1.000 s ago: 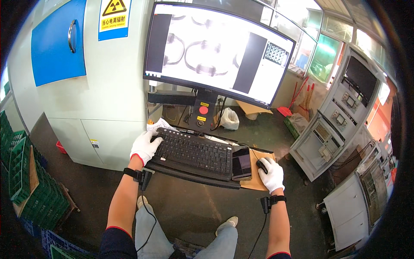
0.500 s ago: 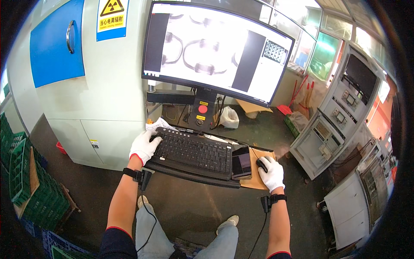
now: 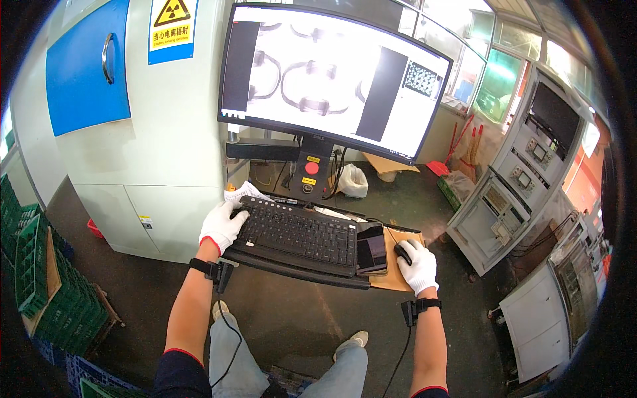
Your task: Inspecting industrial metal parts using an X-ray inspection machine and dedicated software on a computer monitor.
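Note:
My left hand (image 3: 223,226), in a white knitted glove with a red cuff, rests at the left end of a black keyboard (image 3: 302,236). Its fingers lie apart over the edge keys and hold nothing. My right hand (image 3: 418,266), gloved the same way, is wrapped over a black computer mouse (image 3: 401,253) on a tan board (image 3: 391,280). Between keyboard and mouse lies a dark phone (image 3: 371,250). Above them, a wide monitor (image 3: 379,93) displays a grey-white picture of rounded parts with dark bands, plus a small inset at its right.
A pale cabinet (image 3: 166,159) with a blue door (image 3: 88,66) and a radiation warning sign stands at left. Below the monitor is a red button (image 3: 312,168). Green crates (image 3: 63,312) are stacked lower left. A grey control cabinet (image 3: 511,179) stands at right.

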Demonstrator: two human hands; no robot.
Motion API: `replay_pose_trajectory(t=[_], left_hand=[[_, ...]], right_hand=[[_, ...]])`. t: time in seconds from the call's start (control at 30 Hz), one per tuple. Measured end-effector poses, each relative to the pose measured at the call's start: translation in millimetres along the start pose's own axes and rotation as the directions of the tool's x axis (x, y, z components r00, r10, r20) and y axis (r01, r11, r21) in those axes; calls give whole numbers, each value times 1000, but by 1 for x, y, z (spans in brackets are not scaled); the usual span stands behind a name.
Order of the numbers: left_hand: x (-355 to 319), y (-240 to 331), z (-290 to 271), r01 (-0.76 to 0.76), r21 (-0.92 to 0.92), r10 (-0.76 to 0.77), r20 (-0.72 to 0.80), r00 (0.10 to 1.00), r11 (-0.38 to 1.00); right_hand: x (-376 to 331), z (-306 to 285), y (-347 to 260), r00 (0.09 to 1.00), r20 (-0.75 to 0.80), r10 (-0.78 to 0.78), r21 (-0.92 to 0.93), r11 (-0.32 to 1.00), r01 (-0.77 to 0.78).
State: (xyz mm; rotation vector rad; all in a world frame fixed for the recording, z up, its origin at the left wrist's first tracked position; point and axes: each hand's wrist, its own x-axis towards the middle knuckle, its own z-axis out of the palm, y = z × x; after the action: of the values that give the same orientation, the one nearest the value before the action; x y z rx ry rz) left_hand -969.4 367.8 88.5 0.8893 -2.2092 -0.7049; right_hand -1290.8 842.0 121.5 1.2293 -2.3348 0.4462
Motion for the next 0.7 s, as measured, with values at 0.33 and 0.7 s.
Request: replay_pose_trajectory(t=[0.33, 0.7], left_hand=[[-2, 8, -3, -9, -21, 9, 5, 1000, 1000], [0, 3, 1, -1, -31, 1, 1, 1000, 1000]], right_hand=[[-1, -2, -1, 999, -35, -6, 8, 1000, 7], [0, -4, -5, 999, -46, -11, 5, 1000, 11]])
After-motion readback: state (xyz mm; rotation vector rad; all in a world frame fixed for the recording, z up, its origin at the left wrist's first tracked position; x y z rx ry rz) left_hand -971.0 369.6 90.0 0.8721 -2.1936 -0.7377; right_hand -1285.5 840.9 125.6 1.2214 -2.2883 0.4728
